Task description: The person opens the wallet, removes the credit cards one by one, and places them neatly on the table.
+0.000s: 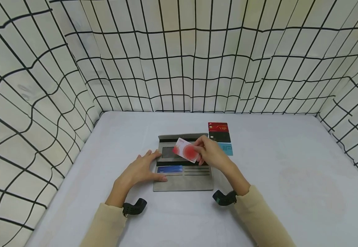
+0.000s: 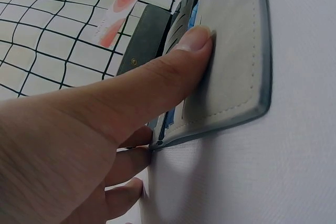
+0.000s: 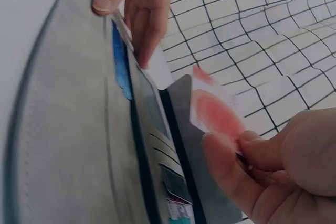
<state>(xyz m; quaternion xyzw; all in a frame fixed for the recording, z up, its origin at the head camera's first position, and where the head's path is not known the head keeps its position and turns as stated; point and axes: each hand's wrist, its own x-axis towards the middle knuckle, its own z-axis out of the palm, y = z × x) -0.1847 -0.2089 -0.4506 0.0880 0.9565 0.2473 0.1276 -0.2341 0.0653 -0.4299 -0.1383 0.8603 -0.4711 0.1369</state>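
Observation:
A grey wallet lies unfolded on the white table. My left hand rests at its left side, the thumb lying on the near panel and the fingers along the edge. Above the far panel, my right hand pinches a white card with a red circle between thumb and fingers; it is tilted and clear of the wallet. Blue cards sit in the near panel's left slots. The right wrist view shows a dark card by the far panel's slots. The right hand hides part of that panel in the head view.
Right of the wallet's far end lie a red VIP card, a black card and a light blue card, partly behind the right hand. White walls with a black grid enclose the table at the back and sides.

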